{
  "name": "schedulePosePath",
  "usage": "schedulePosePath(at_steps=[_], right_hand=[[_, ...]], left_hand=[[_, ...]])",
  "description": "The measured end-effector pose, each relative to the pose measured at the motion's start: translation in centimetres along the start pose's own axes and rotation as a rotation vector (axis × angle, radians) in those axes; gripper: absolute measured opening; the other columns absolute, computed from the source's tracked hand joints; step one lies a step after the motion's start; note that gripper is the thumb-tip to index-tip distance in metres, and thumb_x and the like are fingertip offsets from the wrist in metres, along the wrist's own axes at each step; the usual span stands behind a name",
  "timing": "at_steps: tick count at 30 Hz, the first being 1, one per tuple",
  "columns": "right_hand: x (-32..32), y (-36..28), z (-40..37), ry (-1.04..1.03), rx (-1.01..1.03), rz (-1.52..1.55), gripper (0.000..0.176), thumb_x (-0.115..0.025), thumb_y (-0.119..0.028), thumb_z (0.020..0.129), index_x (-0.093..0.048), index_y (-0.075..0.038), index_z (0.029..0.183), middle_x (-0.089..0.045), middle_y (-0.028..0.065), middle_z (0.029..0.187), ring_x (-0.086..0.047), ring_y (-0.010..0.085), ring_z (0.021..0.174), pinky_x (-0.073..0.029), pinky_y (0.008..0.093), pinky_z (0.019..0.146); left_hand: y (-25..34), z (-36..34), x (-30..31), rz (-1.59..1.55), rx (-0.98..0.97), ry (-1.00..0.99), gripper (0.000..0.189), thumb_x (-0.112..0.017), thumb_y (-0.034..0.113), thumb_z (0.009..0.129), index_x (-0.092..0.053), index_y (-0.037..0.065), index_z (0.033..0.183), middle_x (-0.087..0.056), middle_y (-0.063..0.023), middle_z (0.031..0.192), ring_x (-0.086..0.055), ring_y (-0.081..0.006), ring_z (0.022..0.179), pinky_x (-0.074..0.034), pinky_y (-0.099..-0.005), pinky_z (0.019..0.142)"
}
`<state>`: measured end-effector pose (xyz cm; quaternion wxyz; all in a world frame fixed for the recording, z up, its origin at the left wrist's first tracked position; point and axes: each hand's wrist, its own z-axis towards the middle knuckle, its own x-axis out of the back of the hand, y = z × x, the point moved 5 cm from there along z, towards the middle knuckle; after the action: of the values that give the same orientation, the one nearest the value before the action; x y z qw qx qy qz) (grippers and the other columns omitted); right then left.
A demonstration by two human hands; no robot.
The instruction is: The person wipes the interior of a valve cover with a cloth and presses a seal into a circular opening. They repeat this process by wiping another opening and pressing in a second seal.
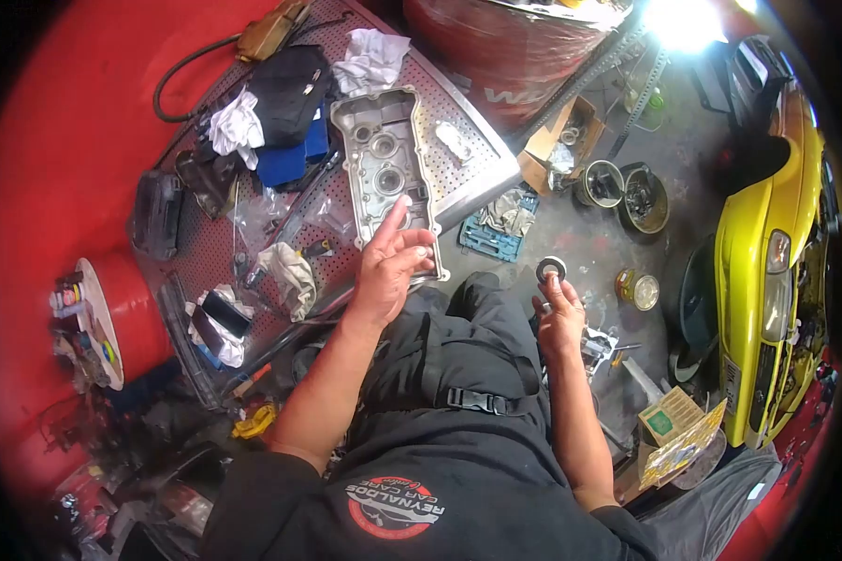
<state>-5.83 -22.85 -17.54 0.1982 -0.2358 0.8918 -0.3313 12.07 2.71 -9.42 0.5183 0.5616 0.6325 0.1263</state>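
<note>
A metal engine cover (pixel 365 168) with several round openings lies at the edge of a perforated metal table (pixel 468 178). Over its lower end is my left hand (pixel 393 262), its index finger stretched out toward the openings and the other fingers partly bent, with nothing held. Out to the right, above the floor, my right hand (pixel 561 313) pinches a small dark ring (pixel 551 265) with a pale centre between its fingertips.
White rags (pixel 371 62), a black bag (pixel 290 93) and tools share the table. On the floor are a blue tool case (pixel 491 238), buckets (pixel 644 198), a jar (pixel 638 289) and cardboard boxes (pixel 674 416). A yellow car front (pixel 767 252) stands at right.
</note>
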Motion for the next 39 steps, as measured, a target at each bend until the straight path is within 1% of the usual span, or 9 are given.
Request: schedulePosePath(at_steps=[8,15,16,17,19,25,29,34,39], right_hand=[[4.9,-0.6,4.7,-0.004,-0.118,0.091,0.034,-0.078,-0.029,0.092,-0.069,-0.010,0.119,-0.068,0.0006,0.118,-0.058,0.0165,0.115,-0.041,0.0447,0.099],[7.7,2.4,7.2,-0.036,-0.239,0.075,0.031,-0.075,-0.036,0.093,-0.066,-0.017,0.116,-0.066,-0.0055,0.110,-0.057,0.0109,0.101,-0.041,0.0386,0.092],[6.8,2.8,7.1,-0.034,-0.254,0.065,0.032,-0.075,-0.037,0.093,-0.066,-0.017,0.116,-0.065,-0.0058,0.110,-0.056,0.0106,0.100,-0.041,0.0384,0.092],[6.2,3.3,7.1,-0.033,-0.268,0.054,0.033,-0.076,-0.039,0.092,-0.067,-0.017,0.116,-0.065,-0.0061,0.110,-0.056,0.0103,0.100,-0.041,0.0382,0.092],[4.6,5.0,7.3,-0.046,-0.308,0.072,0.035,-0.077,-0.041,0.091,-0.068,-0.016,0.115,-0.066,-0.0057,0.110,-0.057,0.0108,0.103,-0.042,0.0396,0.093],[1.6,6.8,5.5,-0.024,-0.292,0.151,0.029,-0.077,-0.031,0.092,-0.069,-0.014,0.114,-0.068,-0.0032,0.114,-0.058,0.0129,0.108,-0.043,0.0416,0.095],[2.5,7.1,5.2,0.057,-0.348,0.205,0.021,-0.076,-0.026,0.093,-0.073,-0.014,0.110,-0.071,-0.0049,0.109,-0.060,0.0096,0.103,-0.046,0.0343,0.088],[4.7,5.9,5.0,0.125,-0.332,0.222,0.023,-0.076,-0.026,0.093,-0.073,-0.014,0.112,-0.071,-0.0049,0.111,-0.060,0.0090,0.103,-0.046,0.0326,0.087],[5.2,3.2,6.2,0.098,-0.285,0.277,0.025,-0.077,-0.022,0.093,-0.073,-0.010,0.114,-0.071,-0.0030,0.110,-0.062,0.0082,0.100,-0.049,0.0283,0.084]], left_hand=[[-3.4,6.4,-3.4,0.056,0.052,0.138,0.070,-0.062,-0.001,0.090,-0.037,0.004,0.155,-0.064,-0.0103,0.116,-0.062,-0.0160,0.096,-0.052,-0.0327,0.086],[-2.7,10.3,-2.2,1.041,-0.061,0.336,0.064,-0.061,-0.004,0.088,-0.049,0.008,0.150,-0.062,-0.0036,0.107,-0.058,-0.0078,0.091,-0.054,-0.0256,0.081],[-4.6,11.5,-1.9,1.124,-0.127,0.311,0.068,-0.063,-0.005,0.087,-0.048,0.012,0.151,-0.064,-0.0063,0.105,-0.061,-0.0116,0.091,-0.055,-0.0297,0.083],[-5.6,12.5,-3.0,1.439,-0.462,0.163,0.070,-0.066,0.001,0.082,-0.048,0.010,0.149,-0.068,-0.0099,0.102,-0.063,-0.0276,0.097,-0.050,-0.0403,0.092],[-7.8,14.5,-5.2,1.806,-0.602,-0.030,0.067,-0.064,0.011,0.085,-0.047,0.011,0.150,-0.068,-0.0119,0.103,-0.058,-0.0304,0.109,-0.043,-0.0483,0.101],[-8.3,22.1,-2.3,2.482,-0.338,0.011,0.061,-0.051,0.015,0.094,-0.037,0.011,0.154,-0.068,-0.0185,0.107,-0.055,-0.0331,0.117,-0.033,-0.0654,0.103],[-9.1,23.9,-1.2,2.731,-0.133,0.067,0.069,-0.050,0.018,0.097,-0.024,0.005,0.160,-0.068,-0.0244,0.121,-0.037,-0.0390,0.145,-0.024,-0.0733,0.109],[-10.4,25.0,-0.6,2.742,0.153,0.147,0.079,-0.051,0.017,0.096,-0.010,0.004,0.162,-0.065,-0.0234,0.127,-0.027,-0.0388,0.151,-0.017,-0.0760,0.111],[-11.5,25.2,0.9,2.619,0.029,0.283,0.079,-0.050,0.016,0.095,-0.011,0.010,0.163,-0.067,-0.0186,0.125,-0.033,-0.0340,0.147,-0.015,-0.0763,0.112]])
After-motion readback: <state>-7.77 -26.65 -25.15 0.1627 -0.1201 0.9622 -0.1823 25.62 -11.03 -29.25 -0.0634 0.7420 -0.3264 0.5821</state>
